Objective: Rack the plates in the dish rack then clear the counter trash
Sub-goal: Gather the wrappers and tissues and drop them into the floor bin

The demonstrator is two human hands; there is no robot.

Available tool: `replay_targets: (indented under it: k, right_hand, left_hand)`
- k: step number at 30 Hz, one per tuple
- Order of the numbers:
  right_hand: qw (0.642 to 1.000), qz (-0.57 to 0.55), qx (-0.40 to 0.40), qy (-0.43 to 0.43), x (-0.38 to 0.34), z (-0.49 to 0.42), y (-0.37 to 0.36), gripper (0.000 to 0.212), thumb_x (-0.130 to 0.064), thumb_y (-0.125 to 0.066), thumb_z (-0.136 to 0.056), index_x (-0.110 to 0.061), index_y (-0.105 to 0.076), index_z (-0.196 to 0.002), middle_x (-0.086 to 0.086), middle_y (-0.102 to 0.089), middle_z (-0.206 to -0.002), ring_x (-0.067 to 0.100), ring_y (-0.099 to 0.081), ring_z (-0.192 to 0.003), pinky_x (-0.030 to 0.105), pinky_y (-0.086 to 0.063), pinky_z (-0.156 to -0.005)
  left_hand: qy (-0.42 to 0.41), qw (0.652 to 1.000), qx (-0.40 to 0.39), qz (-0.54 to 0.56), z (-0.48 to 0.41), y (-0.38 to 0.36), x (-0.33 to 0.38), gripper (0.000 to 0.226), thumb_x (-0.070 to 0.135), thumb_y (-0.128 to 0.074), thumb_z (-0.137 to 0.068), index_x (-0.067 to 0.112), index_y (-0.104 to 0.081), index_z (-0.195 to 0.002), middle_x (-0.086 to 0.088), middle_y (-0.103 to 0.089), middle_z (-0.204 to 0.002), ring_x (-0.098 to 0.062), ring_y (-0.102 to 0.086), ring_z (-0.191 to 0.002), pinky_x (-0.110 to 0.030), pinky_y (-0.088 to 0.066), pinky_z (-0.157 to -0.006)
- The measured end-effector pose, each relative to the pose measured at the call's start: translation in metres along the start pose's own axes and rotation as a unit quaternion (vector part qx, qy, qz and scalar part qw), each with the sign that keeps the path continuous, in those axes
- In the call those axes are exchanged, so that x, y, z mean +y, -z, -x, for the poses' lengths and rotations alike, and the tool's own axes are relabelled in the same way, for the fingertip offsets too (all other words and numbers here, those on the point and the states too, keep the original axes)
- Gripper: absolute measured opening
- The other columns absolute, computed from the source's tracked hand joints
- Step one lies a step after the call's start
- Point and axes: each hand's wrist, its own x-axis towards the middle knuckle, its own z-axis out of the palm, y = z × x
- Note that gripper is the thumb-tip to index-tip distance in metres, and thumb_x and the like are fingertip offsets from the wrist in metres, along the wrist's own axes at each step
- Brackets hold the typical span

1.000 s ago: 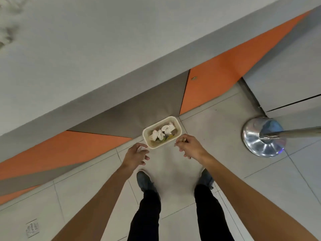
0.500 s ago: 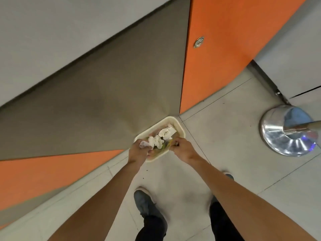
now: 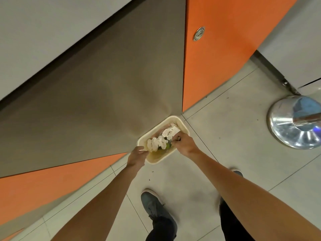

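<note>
Item: takeaway tray [image 3: 155,159], cream, with crumpled tissue [image 3: 163,141] and wet scraps, set at floor [image 3: 225,136] level against the cabinet panel [image 3: 104,93]. Its left end is gripped by the left hand [image 3: 137,156], and its right rim is pinched by the curled right hand [image 3: 184,145]. It is best lifted level, both rims raised together, so that no liquid is spilled.

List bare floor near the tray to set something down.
Free: tile between tray and stanchion base; tile between left shoe and lower orange panel. Crowded: tray, holding tissue, against grey panel, left hand and right hand on its rim.
</note>
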Motion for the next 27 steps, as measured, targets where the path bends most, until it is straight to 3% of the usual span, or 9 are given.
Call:
replay_targets:
  k: [3,5,8,11,16,19,23,25,27]
  right_hand:
    - [1.000,0.023,-0.003,0.019,-0.003,-0.006,-0.001,0.019,-0.016,-0.062,-0.087,-0.008,-0.060,-0.105,0.012,-0.060,-0.115,0.022,-0.057,-0.091,0.024,-0.040,-0.074]
    - [1.000,-0.026,-0.009,0.003,-0.009,-0.009,0.001,0.036,-0.022,-0.063,-0.088,-0.010,-0.055,-0.120,0.010,-0.058,-0.118,0.024,-0.057,-0.094,0.029,-0.046,-0.077]
    - [0.991,-0.118,-0.015,-0.066,-0.009,-0.009,0.006,0.061,-0.036,-0.063,-0.088,-0.020,-0.039,-0.142,0.004,-0.049,-0.130,0.028,-0.052,-0.119,0.043,-0.048,-0.098]
    - [0.980,-0.166,-0.021,-0.108,-0.007,0.002,0.016,0.069,-0.042,-0.059,-0.091,-0.024,-0.029,-0.149,0.007,-0.039,-0.147,0.030,-0.043,-0.131,0.045,-0.050,-0.097]
    - [0.989,-0.116,-0.006,-0.092,-0.001,0.034,0.044,0.066,-0.046,-0.056,-0.093,-0.021,-0.032,-0.150,0.001,-0.039,-0.148,0.029,-0.040,-0.136,0.045,-0.042,-0.107]
    - [0.999,-0.017,-0.024,-0.044,-0.012,0.061,0.063,0.064,-0.046,-0.053,-0.095,-0.022,-0.032,-0.151,0.009,-0.036,-0.152,0.028,-0.038,-0.138,0.039,-0.032,-0.114]
    - [0.995,0.081,-0.040,0.035,-0.042,0.119,0.098,0.057,-0.035,-0.050,-0.099,-0.019,-0.032,-0.150,0.011,-0.038,-0.150,0.026,-0.040,-0.136,0.030,-0.031,-0.110]
    - [0.992,0.102,-0.047,0.064,-0.053,0.153,0.119,0.053,-0.030,-0.052,-0.099,-0.018,-0.036,-0.148,0.010,-0.042,-0.146,0.025,-0.042,-0.134,0.029,-0.032,-0.108]
    - [0.990,0.110,-0.051,0.078,-0.062,0.181,0.145,0.044,-0.026,-0.054,-0.098,-0.017,-0.048,-0.141,0.010,-0.050,-0.139,0.023,-0.050,-0.124,0.028,-0.038,-0.104]
  left_hand:
    - [-0.037,0.998,-0.004,-0.056,0.001,-0.007,0.002,0.030,0.021,-0.062,-0.091,0.017,-0.058,-0.120,-0.004,-0.065,-0.122,-0.020,-0.058,-0.099,-0.033,-0.047,-0.088]
    - [-0.039,0.997,0.000,-0.069,0.002,-0.011,0.005,0.032,0.022,-0.062,-0.091,0.017,-0.058,-0.122,-0.003,-0.063,-0.125,-0.021,-0.058,-0.106,-0.028,-0.043,-0.088]
    - [-0.028,0.996,0.010,-0.083,0.006,-0.013,0.009,0.041,0.024,-0.060,-0.092,0.016,-0.052,-0.131,-0.005,-0.056,-0.134,-0.024,-0.054,-0.119,-0.032,-0.042,-0.098]
    - [-0.047,0.994,0.040,-0.090,0.020,-0.016,0.014,0.051,0.025,-0.060,-0.092,0.015,-0.043,-0.139,-0.009,-0.048,-0.140,-0.028,-0.050,-0.125,-0.037,-0.041,-0.104]
    - [-0.094,0.994,0.030,-0.039,0.057,-0.035,0.031,0.046,0.021,-0.064,-0.092,0.017,-0.047,-0.134,-0.006,-0.054,-0.132,-0.020,-0.054,-0.109,-0.027,-0.042,-0.089]
    - [-0.116,0.992,0.011,0.055,0.092,-0.044,0.052,0.036,0.003,-0.061,-0.092,0.010,-0.053,-0.126,-0.012,-0.057,-0.126,-0.018,-0.051,-0.104,-0.028,-0.041,-0.093]
    - [-0.146,0.987,0.011,0.068,0.154,-0.050,0.085,0.025,0.001,-0.059,-0.092,0.016,-0.056,-0.112,-0.014,-0.056,-0.126,-0.027,-0.054,-0.114,-0.026,-0.042,-0.094]
    - [-0.169,0.983,0.008,0.069,0.193,-0.052,0.100,0.022,0.000,-0.057,-0.093,0.011,-0.059,-0.112,-0.009,-0.058,-0.118,-0.021,-0.055,-0.106,-0.020,-0.046,-0.089]
    - [-0.193,0.980,0.010,0.051,0.230,-0.054,0.116,0.021,0.000,-0.058,-0.093,0.012,-0.063,-0.109,-0.005,-0.065,-0.108,-0.018,-0.059,-0.100,-0.023,-0.049,-0.090]
